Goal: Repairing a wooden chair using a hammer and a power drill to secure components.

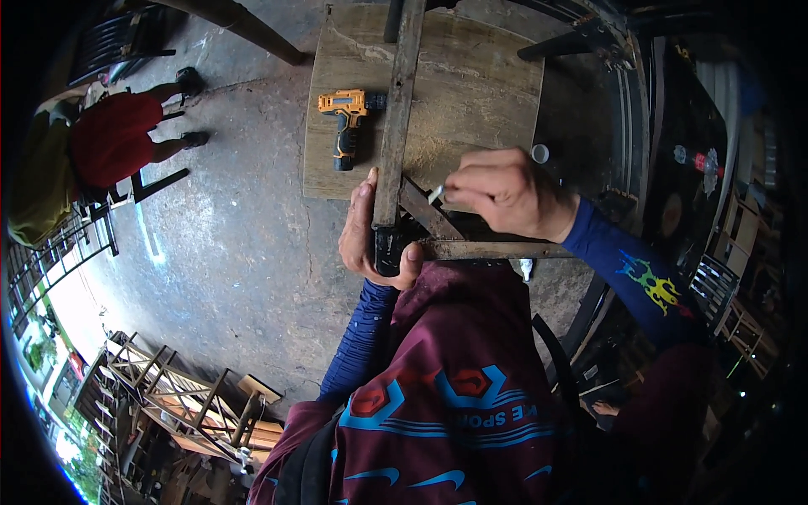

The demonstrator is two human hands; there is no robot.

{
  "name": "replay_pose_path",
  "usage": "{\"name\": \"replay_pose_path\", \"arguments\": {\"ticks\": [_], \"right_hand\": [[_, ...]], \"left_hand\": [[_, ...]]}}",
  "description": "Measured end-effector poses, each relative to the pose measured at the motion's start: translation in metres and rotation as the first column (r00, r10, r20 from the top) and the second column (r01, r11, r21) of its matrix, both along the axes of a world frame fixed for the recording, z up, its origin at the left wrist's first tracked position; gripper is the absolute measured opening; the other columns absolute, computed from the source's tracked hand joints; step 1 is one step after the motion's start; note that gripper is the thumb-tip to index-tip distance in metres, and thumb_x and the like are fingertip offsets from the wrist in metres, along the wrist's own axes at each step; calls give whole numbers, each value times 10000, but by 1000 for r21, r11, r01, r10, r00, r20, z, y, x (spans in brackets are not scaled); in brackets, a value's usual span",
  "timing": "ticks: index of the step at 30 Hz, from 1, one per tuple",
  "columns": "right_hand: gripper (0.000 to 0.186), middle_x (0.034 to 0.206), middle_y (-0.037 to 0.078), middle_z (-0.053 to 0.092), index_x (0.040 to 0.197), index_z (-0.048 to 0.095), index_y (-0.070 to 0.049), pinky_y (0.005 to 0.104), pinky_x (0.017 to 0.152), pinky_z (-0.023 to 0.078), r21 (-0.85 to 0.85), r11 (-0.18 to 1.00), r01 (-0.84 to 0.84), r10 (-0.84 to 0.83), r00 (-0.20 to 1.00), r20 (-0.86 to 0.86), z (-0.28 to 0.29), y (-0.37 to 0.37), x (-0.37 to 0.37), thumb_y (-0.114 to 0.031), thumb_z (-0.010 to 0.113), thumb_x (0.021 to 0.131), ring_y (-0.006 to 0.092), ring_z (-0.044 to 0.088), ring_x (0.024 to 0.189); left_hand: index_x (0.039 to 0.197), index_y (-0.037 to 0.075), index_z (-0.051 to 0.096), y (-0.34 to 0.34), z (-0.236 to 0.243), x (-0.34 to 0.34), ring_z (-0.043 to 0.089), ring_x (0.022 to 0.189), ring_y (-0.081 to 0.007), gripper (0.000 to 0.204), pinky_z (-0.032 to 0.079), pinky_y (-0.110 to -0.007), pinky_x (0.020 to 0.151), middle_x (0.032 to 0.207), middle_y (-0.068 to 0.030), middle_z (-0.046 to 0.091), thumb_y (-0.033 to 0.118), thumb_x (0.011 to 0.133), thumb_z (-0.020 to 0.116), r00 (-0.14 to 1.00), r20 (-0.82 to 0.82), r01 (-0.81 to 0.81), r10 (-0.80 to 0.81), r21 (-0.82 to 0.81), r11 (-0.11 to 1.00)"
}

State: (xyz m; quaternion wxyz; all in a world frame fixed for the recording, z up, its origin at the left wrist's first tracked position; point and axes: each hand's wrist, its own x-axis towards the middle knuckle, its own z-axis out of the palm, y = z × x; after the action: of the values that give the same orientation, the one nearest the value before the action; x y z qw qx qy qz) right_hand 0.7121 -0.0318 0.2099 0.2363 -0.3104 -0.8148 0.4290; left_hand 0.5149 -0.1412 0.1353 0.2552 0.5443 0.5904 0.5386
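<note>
While L hand (360, 240) holds frame (431, 212) | long bar (399, 135) pts fwd

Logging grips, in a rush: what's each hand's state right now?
Left hand: closed around the dark corner of the wooden frame.
Right hand: closed, pinching a small white piece.

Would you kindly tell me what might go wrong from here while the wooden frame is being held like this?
The small white piece sits only in the fingertips of the right hand, so it could slip.
The left hand grips the wooden frame at one corner, so its long bar might swing.
If it did, it could knock the drill lying on the board.
</note>
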Motion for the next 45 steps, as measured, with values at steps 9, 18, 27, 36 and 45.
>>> {"name": "replay_pose_path", "arguments": {"ticks": [9,18,27,36,45], "right_hand": [[242,560,31,576,985,714,75,260,477,419,-635,704,319,-119,934,337,33,1,-1,-139,617,925,70,507,489],[233,545,41,583,851,706,70,264,468,421,-632,690,353,-32,887,461,30,11,-12,-139,608,891,80,519,477],[200,568,51,505,955,628,93,255,336,261,-816,262,514,78,832,549,43,36,-36,-74,595,849,77,376,412],[157,578,45,528,903,620,47,269,326,273,-700,401,591,179,699,693,48,37,-46,-100,582,862,79,396,402],[179,623,60,564,948,620,63,232,361,302,-787,279,551,123,792,598,47,36,-36,-113,589,934,54,416,433]], "left_hand": [[1369,-95,506,0,-9,11,671,895,-218,1066,526,-330,779,1107,-191,688,781,765,568,993,-40,-114,113,-35,993],[1378,-88,499,-2,-9,5,671,885,-212,1054,522,-324,786,1131,-196,683,771,771,573,994,-59,-97,93,-73,993],[1373,-120,453,5,-8,-2,604,1179,-426,851,440,-459,1038,1263,-315,601,488,813,657,999,30,34,-34,16,999],[1351,-133,473,11,-15,-5,620,1145,-426,857,443,-480,1034,1244,-316,609,463,767,667,996,56,62,-70,134,989],[1348,-128,474,11,-20,-1,626,1127,-435,853,444,-495,1031,1236,-316,613,485,783,657,996,67,41,-51,147,988]]}}
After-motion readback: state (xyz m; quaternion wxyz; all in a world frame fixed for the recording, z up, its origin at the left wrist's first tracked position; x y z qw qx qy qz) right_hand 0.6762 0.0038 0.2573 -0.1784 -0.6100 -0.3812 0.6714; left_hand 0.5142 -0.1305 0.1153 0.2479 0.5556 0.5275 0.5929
